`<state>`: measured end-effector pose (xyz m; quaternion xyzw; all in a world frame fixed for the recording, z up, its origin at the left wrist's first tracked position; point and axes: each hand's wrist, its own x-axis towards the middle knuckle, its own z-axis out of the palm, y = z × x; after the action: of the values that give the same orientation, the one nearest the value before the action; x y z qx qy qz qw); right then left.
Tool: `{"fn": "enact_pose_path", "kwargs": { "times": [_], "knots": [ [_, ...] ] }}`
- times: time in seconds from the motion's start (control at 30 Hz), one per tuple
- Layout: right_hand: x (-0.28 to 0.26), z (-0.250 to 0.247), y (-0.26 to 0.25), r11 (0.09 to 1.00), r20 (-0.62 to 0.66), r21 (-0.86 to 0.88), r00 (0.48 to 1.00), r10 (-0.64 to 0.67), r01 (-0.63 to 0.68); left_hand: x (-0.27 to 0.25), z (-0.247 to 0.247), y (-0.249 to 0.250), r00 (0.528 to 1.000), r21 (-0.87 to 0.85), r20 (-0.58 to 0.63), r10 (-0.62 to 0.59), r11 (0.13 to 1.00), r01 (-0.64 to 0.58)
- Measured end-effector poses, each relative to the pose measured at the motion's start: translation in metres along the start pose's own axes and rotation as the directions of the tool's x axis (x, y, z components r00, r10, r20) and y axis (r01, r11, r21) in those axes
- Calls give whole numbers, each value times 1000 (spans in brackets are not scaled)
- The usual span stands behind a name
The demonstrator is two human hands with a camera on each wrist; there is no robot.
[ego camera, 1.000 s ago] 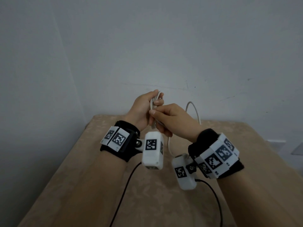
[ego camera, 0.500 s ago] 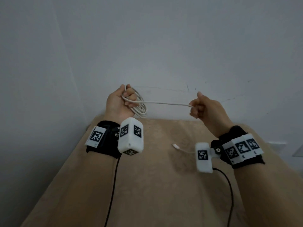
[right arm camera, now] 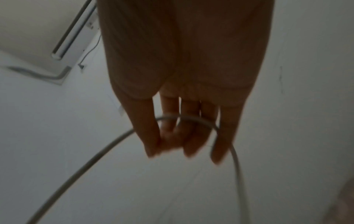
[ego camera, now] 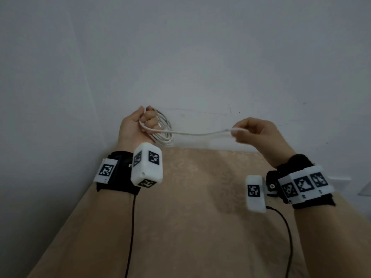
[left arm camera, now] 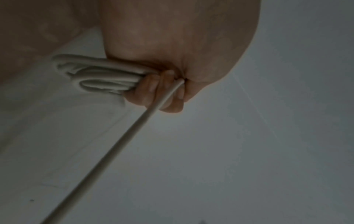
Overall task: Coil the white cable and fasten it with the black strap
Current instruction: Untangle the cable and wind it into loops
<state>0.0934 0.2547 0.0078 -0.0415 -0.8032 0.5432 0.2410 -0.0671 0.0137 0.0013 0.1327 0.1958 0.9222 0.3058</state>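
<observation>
left hand [ego camera: 133,125] gripping coiled white cable [ego camera: 160,131] (right hand [ego camera: 259,133] pinching end)

White cable [ego camera: 160,130] thin, partly coiled in several loops; free length stretches rightward, slightly sagging, above table.

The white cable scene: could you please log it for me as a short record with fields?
left hand: left hand grips the coiled loops
right hand: right hand pinches the free stretch near its end
cable: white cable runs between the hands, slightly slack, above the table
coil: several loops bunched in the left fist, hanging out to the side
black strap: not visible in any view
surface: beige table below the hands
task stage: coiling under way, fastening not yet done
</observation>
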Motion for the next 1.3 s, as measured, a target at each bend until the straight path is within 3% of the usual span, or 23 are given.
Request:
{"fn": "enact_pose_path", "kwargs": {
  "times": [0.1, 0.17, 0.27, 0.33, 0.4, 0.5, 0.6, 0.8, 1.0, 1.13, 1.3],
  "knots": [
    [-1, 1, 6, 945, 223, -312, 959, 176, -100, 3, 5, -14, 997, 125, -52, -55, 990, 61],
    [-1, 1, 4, 907, 227, -402, 947, 228, -122, 3, 10, -22, 995, 153, -64, -80, 984, 89],
    [-2, 5, -12, 938, 119, -339, 986, 116, -69, 2, 19, -33, 994, 227, -71, -78, 970, 92],
    [-2, 16, -23, 982, 79, -190, 997, 16, 0, 3, 24, -43, 996, 301, -70, -51, 951, 70],
    [-6, 37, -32, 996, 170, -89, 985, 16, -1, 4, 29, -52, 998, 361, -57, -18, 932, 37],
    [-11, 68, -31, 992, 368, -120, 925, 91, -50, 5, 32, -60, 998, 382, -43, 36, 924, -17],
    [-15, 76, -29, 991, 371, -71, 919, 134, -116, 6, 29, -55, 999, 317, -33, 28, 948, -16],
    [-10, 57, -19, 995, 289, -58, 953, 91, -78, 5, 27, -48, 1000, 218, -12, -4, 976, 6],
    [-11, 56, -17, 992, 398, -50, 908, 128, -117, 4, 25, -51, 999, 65, 44, 8, 998, -11],
    [-11, 56, -9, 982, 462, -79, 867, 187, -170, 2, 22, -47, 987, -115, 158, -21, 993, 40],
    [-8, 47, -2, 973, 342, -154, 915, 215, -171, 0, 20, -44, 976, -83, 210, -48, 994, 67]
  ]
}}
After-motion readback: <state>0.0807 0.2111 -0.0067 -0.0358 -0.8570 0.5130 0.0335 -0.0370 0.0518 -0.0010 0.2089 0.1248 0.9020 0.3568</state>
